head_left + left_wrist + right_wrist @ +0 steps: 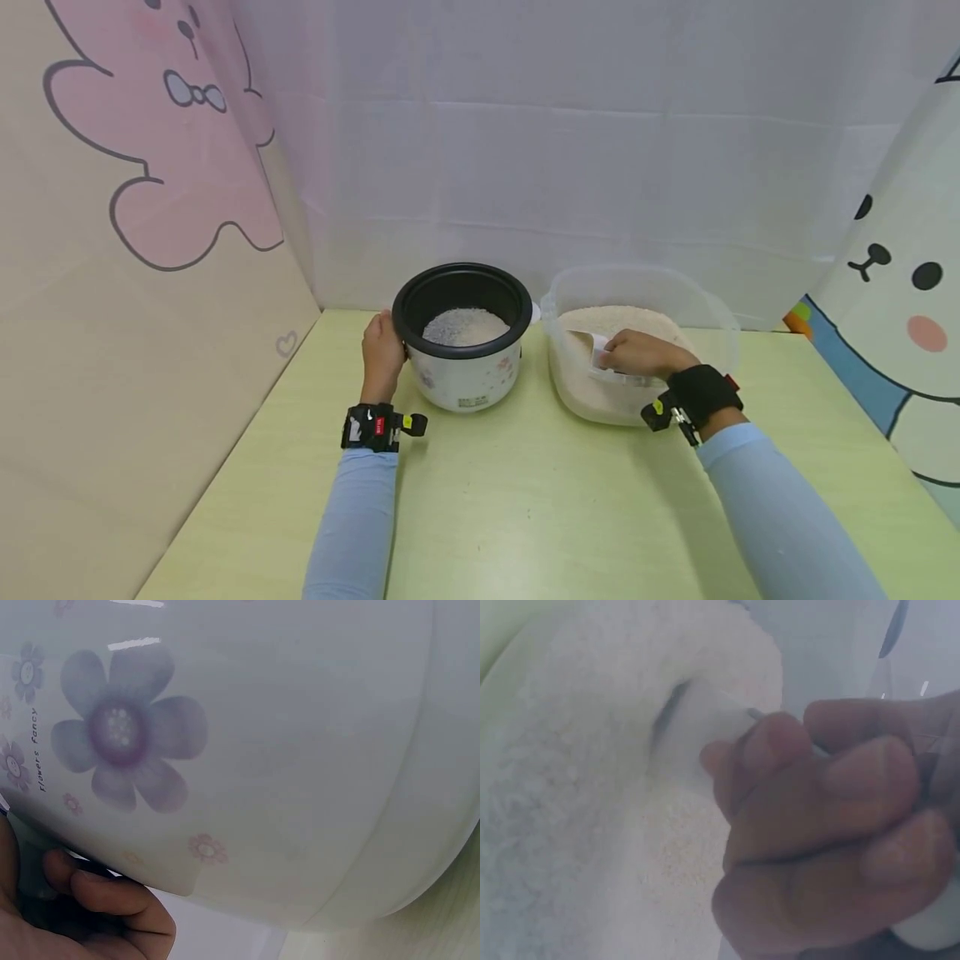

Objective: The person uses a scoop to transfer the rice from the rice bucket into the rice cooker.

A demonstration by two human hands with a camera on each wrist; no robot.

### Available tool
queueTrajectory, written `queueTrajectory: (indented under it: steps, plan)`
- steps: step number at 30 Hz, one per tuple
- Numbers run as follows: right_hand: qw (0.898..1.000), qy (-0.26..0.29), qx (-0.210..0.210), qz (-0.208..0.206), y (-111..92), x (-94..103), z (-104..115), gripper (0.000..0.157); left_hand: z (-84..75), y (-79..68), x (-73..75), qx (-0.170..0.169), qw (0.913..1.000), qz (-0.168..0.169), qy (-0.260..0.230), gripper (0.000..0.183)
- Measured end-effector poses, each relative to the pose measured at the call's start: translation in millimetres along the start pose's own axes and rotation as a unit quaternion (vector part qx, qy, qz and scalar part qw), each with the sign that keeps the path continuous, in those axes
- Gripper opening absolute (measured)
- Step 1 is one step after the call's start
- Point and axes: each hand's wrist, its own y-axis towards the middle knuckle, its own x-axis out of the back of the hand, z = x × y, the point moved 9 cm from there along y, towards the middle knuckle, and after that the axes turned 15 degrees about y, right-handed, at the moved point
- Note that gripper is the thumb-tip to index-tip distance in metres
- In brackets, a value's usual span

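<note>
in the head view, your left hand [382, 354] is at the left side of a white, flowered rice cooker [461, 379], just below its black rim [461, 352]. the cooker stands upright on a pale yellow-green table [525, 517], lidless, with a layer of whitish rice [467, 327] inside its dark interior. to the right, near the cooker, stands a clear plastic container [637, 283] partly filled with more rice [637, 319]. your right hand [645, 354] is over that container's near part, its fingers gripping a white scoop [597, 350] whose far end reaches down to the grains. you wear light blue sleeves [352, 517] and a black band [701, 396] on each wrist. behind the table hangs a white curtain [562, 167].

in the left wrist view, the cooker's curved wall fills most of the frame, with a large purple flower [120, 731] and smaller ones on it. your left fingers are curled against its side, holding it; exactly what they hook round is hidden.

in the right wrist view, your right fingers are bent tightly round the scoop, which lies against the rice; the picture is hazy, so you cannot tell how much it carries.
</note>
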Motion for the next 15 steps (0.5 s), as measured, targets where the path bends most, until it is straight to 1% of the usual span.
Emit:
queueTrajectory:
  steps: [6, 11, 15]
  plan:
    - [0.997, 0.073, 0.022, -0.006, 0.1, 1.6, 1.0, 0.031, 1.1, 0.5, 0.2, -0.006, 1.0000, -0.005, 0.001, 0.037]
    - [0.994, 0.102, 0.033, -0.006, -1.7, 2.8, 2.7, 0.034, 1.2, 1.3, 0.0, -0.013, 0.9999, -0.008, -0.003, 0.036]
    - [0.992, 0.116, 0.043, -0.016, -5.1, 5.4, 4.1, 0.036, 1.8, 1.2, -0.8, -0.013, 0.9999, -0.005, 0.001, 0.036]
